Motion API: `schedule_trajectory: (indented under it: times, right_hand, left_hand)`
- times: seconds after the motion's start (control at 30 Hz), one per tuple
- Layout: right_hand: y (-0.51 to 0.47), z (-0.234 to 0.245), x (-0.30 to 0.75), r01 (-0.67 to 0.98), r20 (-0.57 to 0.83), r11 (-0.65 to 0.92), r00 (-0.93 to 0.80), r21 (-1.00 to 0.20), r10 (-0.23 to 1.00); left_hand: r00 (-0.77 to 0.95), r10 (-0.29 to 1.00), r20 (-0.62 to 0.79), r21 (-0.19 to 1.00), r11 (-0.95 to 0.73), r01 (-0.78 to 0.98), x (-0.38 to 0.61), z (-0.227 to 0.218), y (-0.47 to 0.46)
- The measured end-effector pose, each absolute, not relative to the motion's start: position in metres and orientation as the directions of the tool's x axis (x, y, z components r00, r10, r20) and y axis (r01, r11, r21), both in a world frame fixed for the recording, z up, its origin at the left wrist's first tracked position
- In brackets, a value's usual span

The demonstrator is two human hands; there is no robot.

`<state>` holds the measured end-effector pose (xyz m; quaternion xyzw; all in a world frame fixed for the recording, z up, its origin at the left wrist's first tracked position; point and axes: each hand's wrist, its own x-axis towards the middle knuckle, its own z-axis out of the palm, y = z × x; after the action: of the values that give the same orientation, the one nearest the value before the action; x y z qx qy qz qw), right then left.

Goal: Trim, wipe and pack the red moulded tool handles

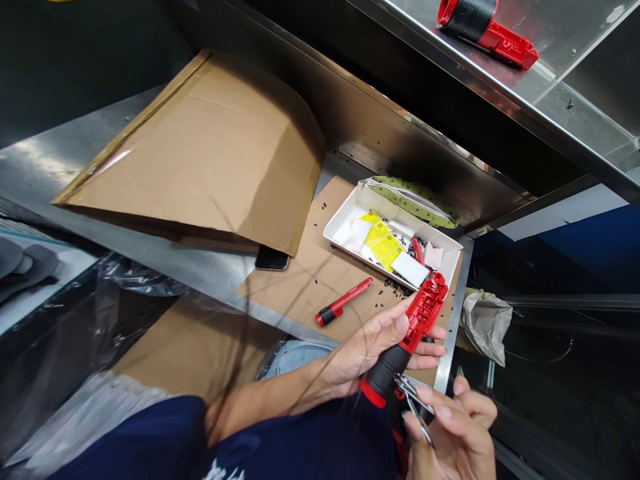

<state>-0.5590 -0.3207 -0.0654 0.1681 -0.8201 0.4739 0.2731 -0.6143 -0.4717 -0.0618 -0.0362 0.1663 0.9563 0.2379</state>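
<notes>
My left hand (380,343) is wrapped round a red and black plastic tool part (407,340), red ribbed end pointing up toward the tray, black grip end down. My right hand (453,430) is closed in a pinch on metal tweezers (416,400), whose tips sit by the part's black end. A red and black pen-like driver (343,302) lies on the cardboard mat (310,267) left of my left hand.
A white tray (345,220) holds yellow labels, white pieces and small dark screws. A bent cardboard sheet (210,147) and a phone (273,259) lie to the left. Another red and black part (483,27) sits on the steel shelf above. Crumpled wrap (485,320) lies right.
</notes>
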Motion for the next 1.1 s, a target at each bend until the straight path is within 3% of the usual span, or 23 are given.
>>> schedule_trajectory:
  times: [0.23, 0.43, 0.67, 1.1]
  right_hand:
    - [-0.325, -0.065, -0.562, -0.580, 0.656, 0.508, -0.754, -0.637, -0.039]
    - [-0.320, -0.067, -0.560, -0.590, 0.732, 0.514, -0.671, -0.622, 0.116]
    - [-0.320, -0.067, -0.558, -0.534, 0.615, 0.471, -0.789, -0.702, 0.021]
    - [-0.324, -0.067, -0.560, -0.574, 0.656, 0.494, -0.754, -0.654, -0.008]
  left_hand:
    - [-0.882, 0.456, -0.122, 0.305, -0.828, -0.471, -0.613, -0.061, -0.473]
    - [-0.876, 0.452, -0.171, 0.297, -0.824, -0.483, -0.612, -0.052, -0.475]
    - [-0.870, 0.459, -0.178, 0.269, -0.828, -0.492, -0.614, -0.050, -0.476]
    - [-0.880, 0.451, -0.151, 0.273, -0.837, -0.475, -0.612, -0.052, -0.472]
